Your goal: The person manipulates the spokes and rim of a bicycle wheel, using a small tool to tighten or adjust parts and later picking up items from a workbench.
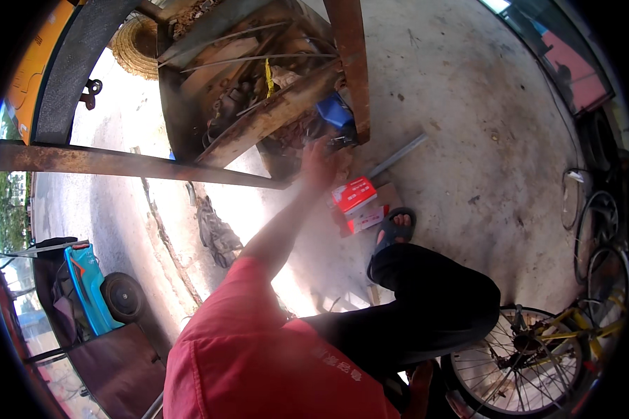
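Observation:
My left hand reaches forward to the bottom of a rusty metal rack full of scrap parts and rods. Its fingers are in among the metal bits beside a blue object; whether they hold anything is hidden by glare. Just right of the wrist lie a red and white carton and a second small carton on the concrete. My right hand shows only as a sliver low down by a bicycle wheel, and its grip cannot be made out.
A grey metal bar lies on the floor behind the cartons. My sandalled foot rests by them. Bicycle rims and tyres lean at the right. A blue ride-on machine with a small wheel stands at the left.

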The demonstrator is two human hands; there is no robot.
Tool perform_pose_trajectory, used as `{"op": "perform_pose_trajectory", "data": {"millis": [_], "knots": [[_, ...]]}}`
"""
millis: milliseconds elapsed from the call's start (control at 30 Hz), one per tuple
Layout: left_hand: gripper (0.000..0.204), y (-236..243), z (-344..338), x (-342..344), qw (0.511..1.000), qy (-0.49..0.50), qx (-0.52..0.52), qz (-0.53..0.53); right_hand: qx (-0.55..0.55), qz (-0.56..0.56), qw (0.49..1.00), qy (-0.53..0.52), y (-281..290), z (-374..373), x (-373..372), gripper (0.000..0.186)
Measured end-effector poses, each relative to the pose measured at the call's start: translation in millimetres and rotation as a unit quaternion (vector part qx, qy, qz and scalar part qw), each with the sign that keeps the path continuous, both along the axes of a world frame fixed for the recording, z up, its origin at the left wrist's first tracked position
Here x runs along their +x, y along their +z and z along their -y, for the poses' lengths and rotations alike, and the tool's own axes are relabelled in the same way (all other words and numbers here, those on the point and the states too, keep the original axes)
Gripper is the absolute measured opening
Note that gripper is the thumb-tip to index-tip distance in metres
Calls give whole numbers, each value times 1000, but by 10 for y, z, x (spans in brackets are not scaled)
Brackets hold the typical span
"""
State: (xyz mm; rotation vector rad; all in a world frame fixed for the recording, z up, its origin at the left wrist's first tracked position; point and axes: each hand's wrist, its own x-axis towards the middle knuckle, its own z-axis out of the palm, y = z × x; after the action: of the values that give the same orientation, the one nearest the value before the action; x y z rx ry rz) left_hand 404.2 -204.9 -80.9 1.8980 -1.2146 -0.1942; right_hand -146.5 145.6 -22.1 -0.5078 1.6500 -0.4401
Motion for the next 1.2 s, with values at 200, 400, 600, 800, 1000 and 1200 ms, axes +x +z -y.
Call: {"op": "perform_pose_trajectory", "data": {"millis": [200, 400, 600, 800, 1000, 1200], "knots": [[39, -115, -295, 618, 960, 69, 266, 49, 17, -14, 1000, 0, 26, 55, 14, 28], [54, -201, -47, 586, 904, 103, 409, -63, 5, -57, 998, 14, -211, -38, -143, 23], [48, -960, 205, 637, 953, 72, 292, 37, -361, -161, 867, 304, -340, 66, -280, 13], [47, -311, 230, 187, 964, 30, 265, 4, -231, -132, 950, 164, -522, -291, -344, 14], [57, -213, 161, 813, 920, 17, 391, 5, 27, -34, 998, -42, -539, -306, -517, 28], [69, 508, 451, 970, 839, 112, 529, 57, 64, -17, 997, -45, -126, 4, -137, 24]]}}
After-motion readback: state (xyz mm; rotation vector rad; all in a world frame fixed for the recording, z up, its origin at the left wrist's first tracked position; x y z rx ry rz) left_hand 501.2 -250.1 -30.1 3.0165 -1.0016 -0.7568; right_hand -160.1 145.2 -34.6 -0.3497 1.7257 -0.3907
